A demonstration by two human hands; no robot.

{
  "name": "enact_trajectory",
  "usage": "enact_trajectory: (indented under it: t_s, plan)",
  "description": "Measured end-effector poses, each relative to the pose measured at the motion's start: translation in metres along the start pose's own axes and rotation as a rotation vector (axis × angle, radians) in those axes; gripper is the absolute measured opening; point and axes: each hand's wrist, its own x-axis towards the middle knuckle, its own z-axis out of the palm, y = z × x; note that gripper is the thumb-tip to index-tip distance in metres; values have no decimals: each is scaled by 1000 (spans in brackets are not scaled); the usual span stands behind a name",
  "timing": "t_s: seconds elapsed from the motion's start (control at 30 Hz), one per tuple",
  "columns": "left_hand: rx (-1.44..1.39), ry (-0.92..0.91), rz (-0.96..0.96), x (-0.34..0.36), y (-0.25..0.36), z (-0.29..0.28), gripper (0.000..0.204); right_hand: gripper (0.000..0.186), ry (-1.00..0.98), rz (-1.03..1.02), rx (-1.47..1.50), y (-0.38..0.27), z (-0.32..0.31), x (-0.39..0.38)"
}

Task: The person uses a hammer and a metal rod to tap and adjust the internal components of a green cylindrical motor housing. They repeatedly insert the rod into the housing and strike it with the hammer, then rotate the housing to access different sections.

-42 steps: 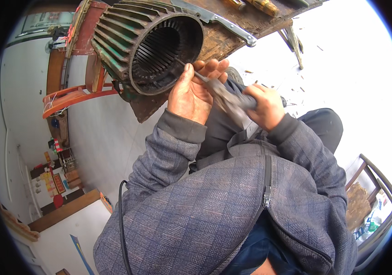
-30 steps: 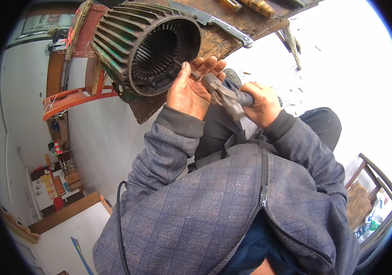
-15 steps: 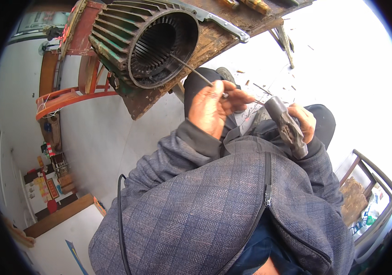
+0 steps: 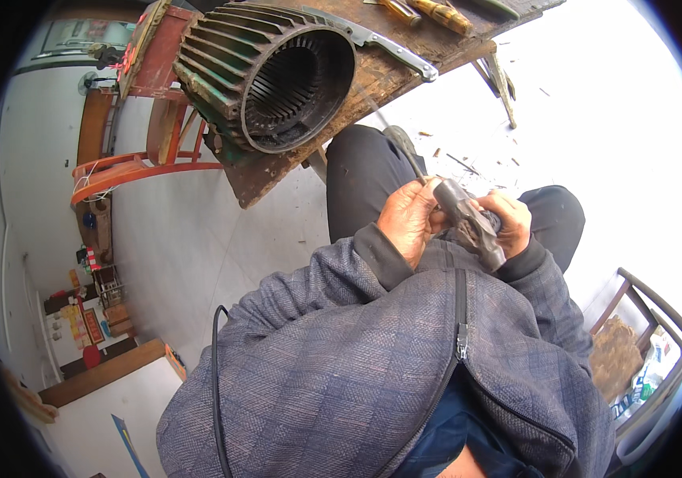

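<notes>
In front of my lap my left hand (image 4: 406, 221) is closed round a thin metal rod (image 4: 413, 164), which points up and away, its far end smeared by motion. Beside it, my right hand (image 4: 510, 221) grips a hammer; the dark, worn hammer head (image 4: 468, 226) lies between the two hands, close against the left fingers. Most of the hammer's handle is hidden. A finned green motor housing (image 4: 221, 70) lies on its side at the bench's corner, its round open end towards me. Slots line its inside. The rod is outside that opening.
The worn wooden bench (image 4: 385, 86) carries a knife (image 4: 395, 52) and yellow-handled tools (image 4: 442, 14). Bits of debris (image 4: 468, 163) lie on the floor beyond my knees. An orange chair (image 4: 145, 171) stands at left, a wooden-seated chair (image 4: 618, 358) at lower right.
My left hand has drawn the rod out of the motor housing and moved right and nearer, up against the hammer head. My right hand with the hammer has shifted slightly left.
</notes>
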Motion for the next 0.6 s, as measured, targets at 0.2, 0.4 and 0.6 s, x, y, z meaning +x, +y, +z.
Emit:
enact_trajectory:
  t_s: [0.2,0.4,0.6]
  plan:
    - [11,-58,81,-9,-6,-10,38,26,40,-6,-18,2,-3,-8]
    - [-4,22,110,-7,-2,-12,44,23,30,80,-34,4,0,-15]
    - [39,-30,107,-6,-1,-18,44,24,23,66,0,7,4,-13]
